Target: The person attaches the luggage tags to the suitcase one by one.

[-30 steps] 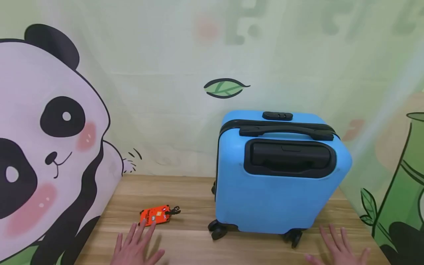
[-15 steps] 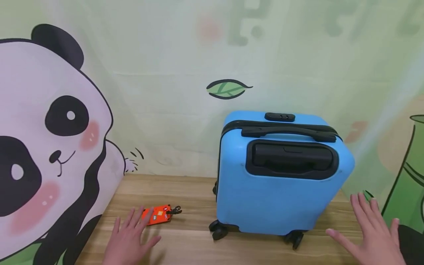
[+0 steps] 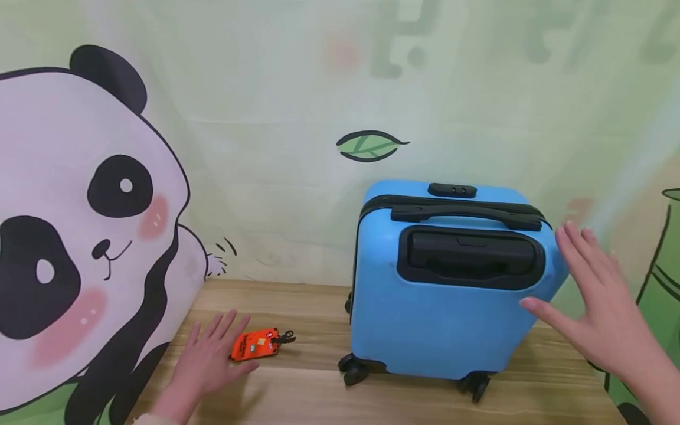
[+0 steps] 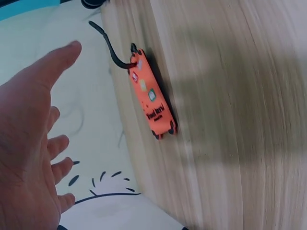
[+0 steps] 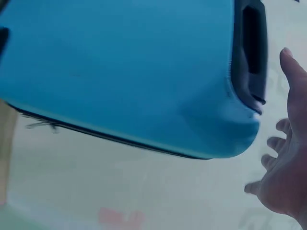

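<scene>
A: Biggest item first. The room?
B: Pale green backdrop point(image 3: 265, 77), lightly creased, printed with a panda point(image 3: 48, 147) at left. It meets the rear of a wood-grain table point(image 3: 308, 392); top probably smooth, low grip.

A: Next size down?
B: Blue suitcase point(image 3: 425, 336), upright on its caster wheels point(image 3: 355, 374), right of centre on the table. Judged stiff, hard-shelled, slick on the broad faces, awkward in bulk. Weight uncertain: contents not visible. A push may set it rolling.

A: Best hold?
B: The black carry handle point(image 3: 459, 211) along the top edge. Second choice: the recessed pull handle point(image 3: 470, 251) in the face below. Bare palms on the shell would likely slide.

A: Hands?
B: Right hand point(image 3: 600, 301) raised near the suitcase's upper right side, fingers extended, thumb wide; holds nothing. Right wrist view shows a gap to the shell. Left hand point(image 3: 204, 360) likewise spread, holding nothing, just beside the luggage tag point(image 3: 256, 346).

A: And that tag, the smallest?
B: Orange, printed side up on the table, left of the suitcase, well apart. Probably light, somewhat flexible, hardly fragile. Pinch opposite edges, or lift by the black strap point(image 3: 284, 339).
</scene>
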